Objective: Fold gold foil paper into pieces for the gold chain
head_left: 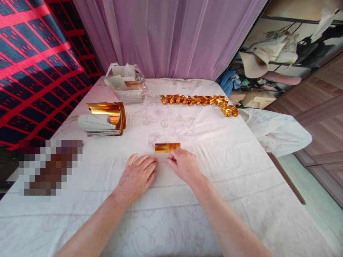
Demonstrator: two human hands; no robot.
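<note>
A sheet of gold foil paper [166,147] lies flat on the table in front of me, a shiny gold band at its far side and a pale part nearer me. My left hand [139,174] rests palm down at its left edge, fingers stretched out and lying flat. On the right, my right hand [185,163] is closed, with curled fingers and thumb pressed at the sheet's right end. The fingertips partly cover that end. Farther back runs a row of folded gold foil pieces [193,100], with a few more at its right end.
A curled stack of gold and white paper sheets [105,119] stands at the left. Behind it sits a clear plastic bag [127,85] of more sheets. A white bag [278,132] hangs by the table's right edge, near a shelf with shoes [286,50]. A pixelated patch covers something at left.
</note>
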